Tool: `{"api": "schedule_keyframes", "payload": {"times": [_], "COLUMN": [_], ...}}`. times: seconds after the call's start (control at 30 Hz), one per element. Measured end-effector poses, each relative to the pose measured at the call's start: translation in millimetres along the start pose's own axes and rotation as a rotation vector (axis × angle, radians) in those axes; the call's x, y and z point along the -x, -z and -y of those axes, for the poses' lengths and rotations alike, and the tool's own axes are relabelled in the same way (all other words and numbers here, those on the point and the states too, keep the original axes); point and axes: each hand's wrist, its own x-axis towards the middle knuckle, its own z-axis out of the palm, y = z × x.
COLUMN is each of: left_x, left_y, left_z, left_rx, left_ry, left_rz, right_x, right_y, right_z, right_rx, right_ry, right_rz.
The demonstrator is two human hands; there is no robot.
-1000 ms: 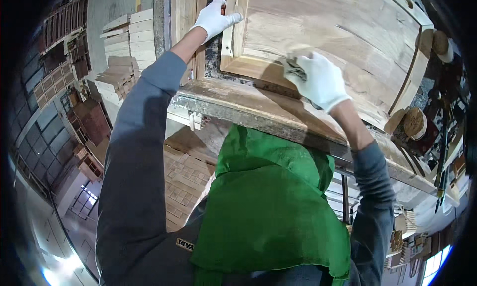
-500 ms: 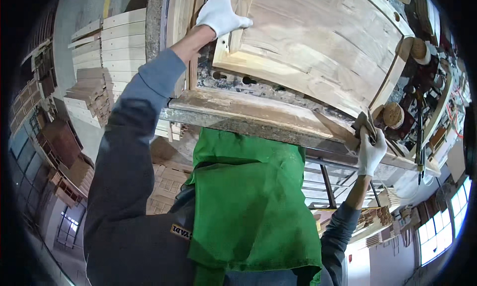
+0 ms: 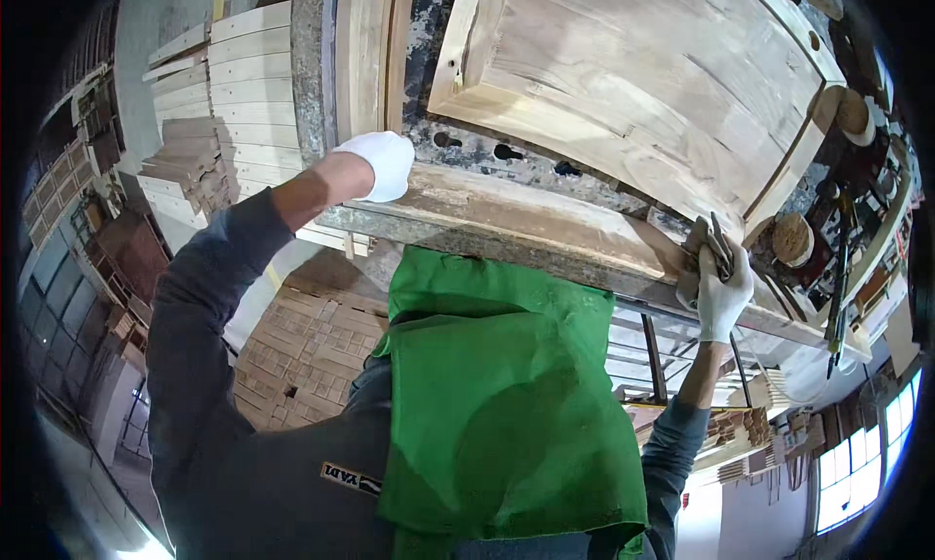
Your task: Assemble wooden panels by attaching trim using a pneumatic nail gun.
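A pale wooden framed panel (image 3: 653,73) lies on the dark, paint-spotted workbench (image 3: 534,168), its frame joined at the corners. My left hand (image 3: 382,167), in a white glove, is balled up over the left end of the bench's front rail (image 3: 526,205). Its fingertips are hidden from view, and it is off the panel. By the panel's near right corner, my right hand (image 3: 725,292), also gloved in white, grips a folded grey-brown sheet (image 3: 719,250). Whether that sheet is cloth or sandpaper I cannot tell.
Long wooden boards (image 3: 368,63) stand along the bench's left side. Stacked pale planks (image 3: 251,102) lie beyond them. Round wooden blocks (image 3: 793,240) and cluttered tools (image 3: 840,278) sit at the right. A green apron (image 3: 506,394) hangs in front of me.
My left hand has let go of the panel's left frame, come nearer to me and curled up by the bench rail. My right hand keeps hold of the folded sheet.
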Motion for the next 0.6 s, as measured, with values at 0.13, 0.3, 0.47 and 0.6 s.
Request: {"api": "schedule_keyframes", "payload": {"times": [0.13,0.3,0.47,0.6], "left_x": [-12,-25,-38,-37], "left_y": [-2,-28,-37,-37], "left_z": [-5,14,17,10], "left_rx": [0.027,-0.001,-0.062,-0.065], "left_ry": [0.060,0.009,0.126,0.201], "left_rz": [0.003,-0.027,0.006,-0.014], "right_x": [1,-2,4,-21], "right_y": [13,41,66,62], "right_z": [-8,-39,-65,-78], "right_rx": [-0.004,-0.011,0.168,0.366], "right_ry": [-0.050,-0.143,-0.046,-0.011], "right_rz": [-0.007,-0.249,-0.266,-0.177]}}
